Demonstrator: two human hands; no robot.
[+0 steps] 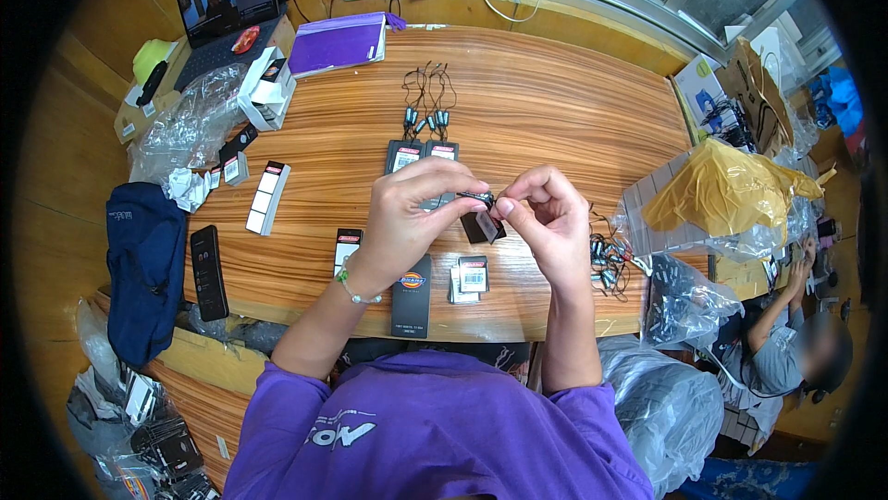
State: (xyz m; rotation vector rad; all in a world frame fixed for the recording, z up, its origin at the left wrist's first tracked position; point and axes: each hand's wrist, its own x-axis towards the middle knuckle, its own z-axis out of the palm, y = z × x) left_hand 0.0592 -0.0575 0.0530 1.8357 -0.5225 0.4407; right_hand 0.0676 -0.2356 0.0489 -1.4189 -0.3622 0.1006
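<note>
Above the middle of the table, my left hand (416, 197) pinches a small black cord (478, 197) between thumb and fingertips. My right hand (548, 215) is closed in a pinch at the cord's other side, fingertips nearly meeting the left ones. Just below the fingers hangs a dark hang tag (483, 228); whether the cord passes through it I cannot tell. Behind my left hand, finished-looking dark tags (405, 154) lie with their looped cords (427, 93) stretched away from me. Nearer me are a long black tag (411, 301) and a small pile of labels (471, 276).
A heap of corded strings (610, 259) lies right of my right arm, beside a plastic bag (684, 301). Label stacks (266, 199), a phone (209, 271) and a blue pouch (143, 269) are leftward. A purple notebook (338, 44) and laptop (227, 19) stand behind. Another person (786, 343) sits at right.
</note>
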